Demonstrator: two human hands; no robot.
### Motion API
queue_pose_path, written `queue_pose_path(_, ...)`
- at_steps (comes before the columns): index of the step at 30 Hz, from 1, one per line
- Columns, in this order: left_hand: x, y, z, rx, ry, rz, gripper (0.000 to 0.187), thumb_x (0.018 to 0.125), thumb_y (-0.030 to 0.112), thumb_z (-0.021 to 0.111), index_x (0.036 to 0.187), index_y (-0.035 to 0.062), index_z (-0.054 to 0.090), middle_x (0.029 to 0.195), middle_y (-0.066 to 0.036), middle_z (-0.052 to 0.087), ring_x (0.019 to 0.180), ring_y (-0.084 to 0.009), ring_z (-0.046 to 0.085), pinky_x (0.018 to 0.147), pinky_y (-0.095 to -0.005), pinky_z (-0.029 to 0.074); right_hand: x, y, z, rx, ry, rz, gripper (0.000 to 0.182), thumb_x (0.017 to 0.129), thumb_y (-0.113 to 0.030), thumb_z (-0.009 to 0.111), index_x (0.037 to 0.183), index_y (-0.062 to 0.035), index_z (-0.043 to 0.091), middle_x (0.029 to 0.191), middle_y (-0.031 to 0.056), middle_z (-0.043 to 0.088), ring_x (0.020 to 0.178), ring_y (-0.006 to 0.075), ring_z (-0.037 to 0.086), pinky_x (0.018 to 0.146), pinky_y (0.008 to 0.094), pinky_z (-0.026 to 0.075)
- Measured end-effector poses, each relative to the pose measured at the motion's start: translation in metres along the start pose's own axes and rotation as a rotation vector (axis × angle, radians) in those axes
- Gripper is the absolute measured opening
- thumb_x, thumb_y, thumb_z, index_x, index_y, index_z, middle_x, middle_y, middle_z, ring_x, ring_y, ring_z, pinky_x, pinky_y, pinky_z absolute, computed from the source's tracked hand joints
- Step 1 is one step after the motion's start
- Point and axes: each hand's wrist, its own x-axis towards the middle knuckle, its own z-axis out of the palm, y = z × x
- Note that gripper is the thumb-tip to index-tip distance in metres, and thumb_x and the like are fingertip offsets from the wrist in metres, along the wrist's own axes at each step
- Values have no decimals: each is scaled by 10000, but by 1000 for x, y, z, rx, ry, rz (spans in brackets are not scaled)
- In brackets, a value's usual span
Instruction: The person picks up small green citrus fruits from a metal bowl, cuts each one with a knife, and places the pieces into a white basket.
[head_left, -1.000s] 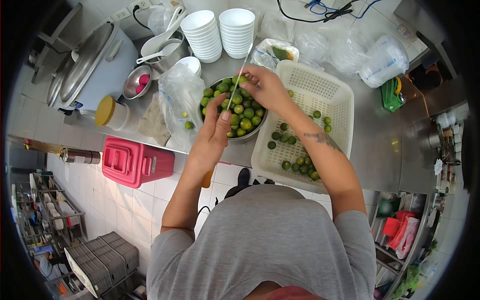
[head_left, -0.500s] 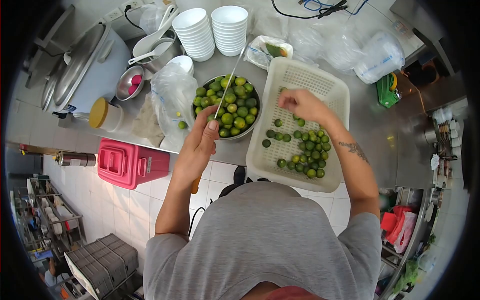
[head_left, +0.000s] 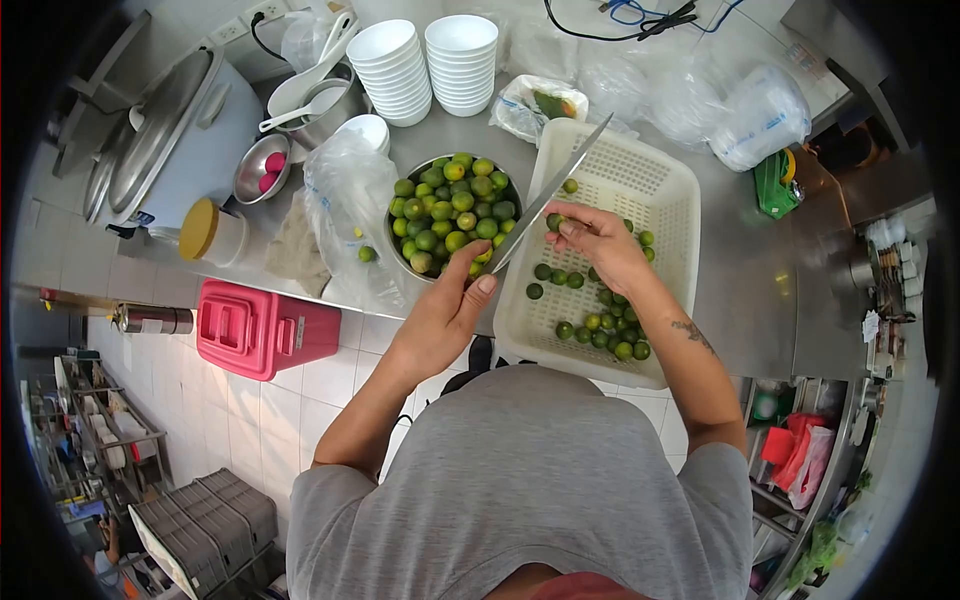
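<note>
A long knife (head_left: 550, 192) slants up and to the right from my left hand (head_left: 440, 325), whose fingers are closed round its lower end. My right hand (head_left: 597, 243) pinches a small green lime (head_left: 554, 222) over the white perforated basket (head_left: 685, 215), close beside the blade. More limes (head_left: 602, 330) lie in the lower part of that basket, some hidden under my right forearm. Left of the knife, a round metal bowl (head_left: 392, 243) is heaped with green and yellowish limes (head_left: 455, 205).
Stacked white bowls (head_left: 382, 75) stand behind the metal bowl. A clear plastic bag (head_left: 345, 200) lies left of it, near a yellow-lidded jar (head_left: 205, 232). Plastic-wrapped goods (head_left: 760, 118) lie at the back right. A pink bin (head_left: 265, 330) stands on the floor.
My left hand has moved right and down, and the knife now tilts further right over the basket. My right hand has shifted slightly left and down, and a lime now shows in its fingers.
</note>
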Motion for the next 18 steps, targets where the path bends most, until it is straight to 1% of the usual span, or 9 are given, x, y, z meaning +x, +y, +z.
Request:
queue_pose_path(2, -2, -3, 2, 46, 19, 40, 456, 1039, 350, 421, 1410, 85, 390, 1036, -135, 575, 923, -218, 558, 853, -328, 447, -6, -3, 9, 72, 11, -87, 288, 937, -22, 583, 1222, -9, 623, 1059, 39, 644, 883, 117, 604, 822, 270, 500)
queue_pose_path(4, -3, -7, 2, 85, 35, 80, 472, 1038, 365, 420, 1411, 79, 379, 1111, -198, 586, 1023, -272, 575, 920, -365, 435, -7, 0, 17, 135, 22, -131, 291, 925, -18, 600, 1215, -8, 623, 1045, 42, 644, 876, 117, 606, 824, 268, 501)
queue_pose_path(7, -6, -1, 1, 113, -23, 4, 494, 1036, 380, 417, 1422, 76, 358, 1172, -245, 570, 1079, -308, 579, 942, -372, 430, -5, 10, 16, 149, 40, -162, 298, 913, -11, 616, 1211, -5, 620, 1020, 40, 647, 867, 109, 603, 815, 267, 504)
queue_pose_path(10, -6, 4, 3, 129, -92, 7, 519, 1029, 355, 414, 1437, 49, 318, 1306, -326, 485, 1119, -458, 562, 950, -455, 450, -8, 5, 21, 89, 86, -163, 284, 902, 4, 619, 1186, 0, 630, 974, 33, 653, 845, 96, 598, 787, 263, 507)
queue_pose_path(14, -6, 2, 7, 264, -54, 74, 526, 1026, 346, 409, 1468, 84, 291, 1265, -320, 498, 1053, -480, 576, 892, -488, 478, -8, 1, 24, -27, 126, -148, 255, 893, 28, 603, 1140, -1, 656, 900, 19, 658, 816, 88, 606, 769, 244, 508)
queue_pose_path(18, -4, 5, 12, 334, -20, 101, 538, 1027, 344, 400, 1493, 117, 260, 1231, -311, 506, 1019, -485, 580, 851, -504, 490, -11, 1, 30, -158, 79, -144, 267, 867, 63, 597, 1119, 4, 665, 905, 32, 676, 801, 86, 618, 753, 235, 511)
